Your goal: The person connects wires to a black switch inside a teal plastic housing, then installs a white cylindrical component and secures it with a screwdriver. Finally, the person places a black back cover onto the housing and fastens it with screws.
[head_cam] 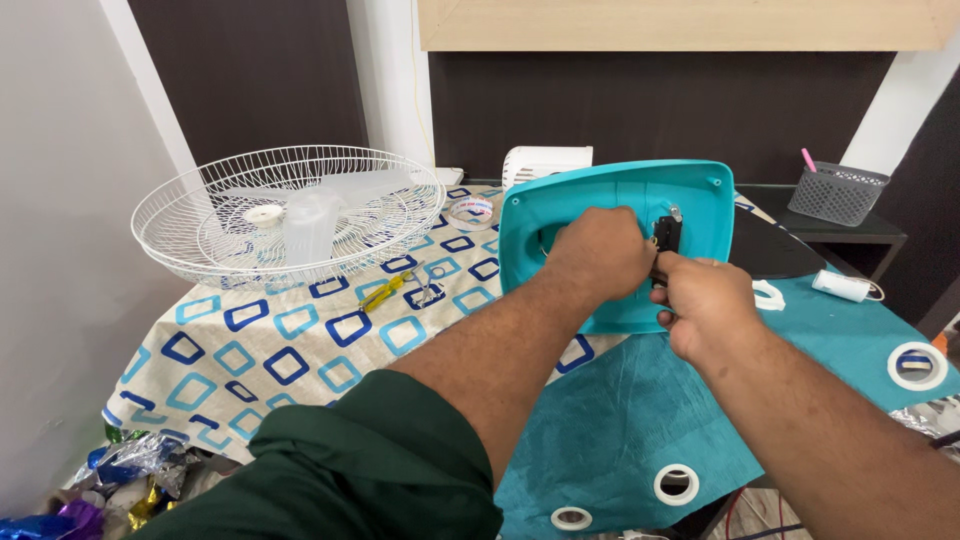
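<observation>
While both hands work the teal fan base (610,195):
Left hand (598,250) steadies it, grip pressed on; right hand (703,300) pinches black part (667,235) at 12 o'clock. Keep base braced.

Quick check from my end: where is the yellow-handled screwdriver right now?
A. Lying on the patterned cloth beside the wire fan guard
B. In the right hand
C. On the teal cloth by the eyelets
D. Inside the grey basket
A: the yellow-handled screwdriver lies on the patterned cloth, just in front of the wire fan guard.
</observation>
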